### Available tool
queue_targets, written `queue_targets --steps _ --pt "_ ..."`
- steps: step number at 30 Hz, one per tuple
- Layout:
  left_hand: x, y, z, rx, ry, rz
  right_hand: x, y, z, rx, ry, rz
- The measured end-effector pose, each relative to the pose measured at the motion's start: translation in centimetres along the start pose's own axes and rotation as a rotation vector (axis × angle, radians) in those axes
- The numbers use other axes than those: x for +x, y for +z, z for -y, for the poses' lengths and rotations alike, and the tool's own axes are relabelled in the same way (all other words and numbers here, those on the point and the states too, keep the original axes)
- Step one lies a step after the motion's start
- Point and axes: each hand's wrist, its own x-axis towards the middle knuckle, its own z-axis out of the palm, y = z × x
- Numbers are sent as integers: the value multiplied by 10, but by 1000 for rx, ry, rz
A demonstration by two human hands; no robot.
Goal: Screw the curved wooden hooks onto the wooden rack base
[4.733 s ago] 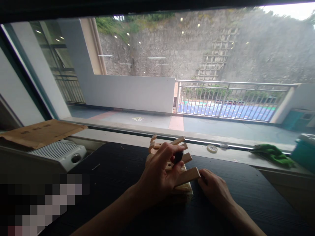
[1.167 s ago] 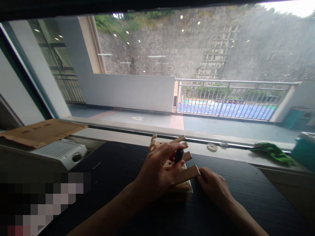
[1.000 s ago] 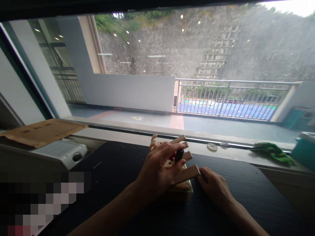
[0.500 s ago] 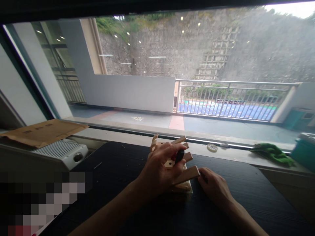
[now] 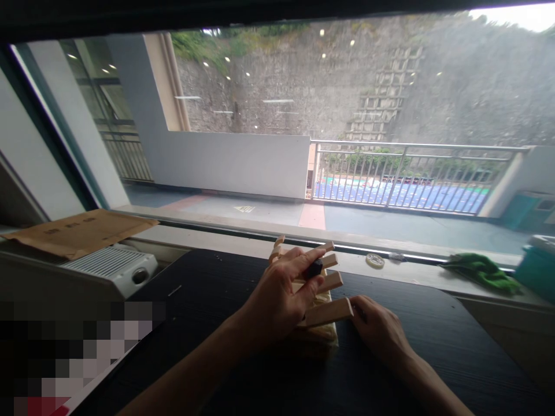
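Note:
A small wooden assembly (image 5: 328, 282) of flat slats and curved pieces stands on the black table (image 5: 433, 329), over a pale base block. My left hand (image 5: 277, 300) reaches over it and pinches a small black object (image 5: 315, 268) between thumb and fingers, against the slats. My right hand (image 5: 378, 330) rests on the table at the right end of the nearest slat (image 5: 330, 311), fingers curled against it.
A white ribbed appliance (image 5: 113, 267) with brown cardboard (image 5: 80, 230) on it stands at the left. On the window sill lie a tape roll (image 5: 375, 260), a green cloth (image 5: 481, 270) and a teal container (image 5: 537, 268). A window and a railed balcony lie behind.
My left hand has lifted slightly, carrying the black object higher on the slats. The right hand has stayed in place. The view has shifted a little.

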Motion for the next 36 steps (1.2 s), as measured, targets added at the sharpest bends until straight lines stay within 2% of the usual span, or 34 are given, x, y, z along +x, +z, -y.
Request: queue_targets --steps 5,7,9,11,14,17,20,23,27,29,33,36 --pt "2 -9 -4 -2 -62 40 1 1 -5 52 -5 6" --pt "2 -12 -1 -42 -136 47 5 -9 -4 84 -12 14" --pt "3 -15 3 -132 -207 62 12 -30 6 138 -22 0" --pt "4 -18 7 -239 -245 91 22 -56 28 249 -50 -77" --pt "2 -21 9 -306 -257 136 38 -90 76 319 -183 -194" --pt "0 -24 7 -232 -253 192 51 -104 116 377 -281 -159" --pt "-2 -27 5 -179 -245 247 54 -105 132 397 -335 -22" --pt "-1 -29 6 -144 -206 258 49 -105 132 368 -379 58" --pt "-1 -37 12 -136 -87 265 42 -105 126 378 -384 63" --pt "-5 -44 17 -149 -122 257 41 -104 124 372 -367 63" --pt "-26 -54 26 -168 -248 140 43 -100 126 347 -382 72" --pt "-49 -50 34 -200 -307 3 43 -96 129 294 -405 47"
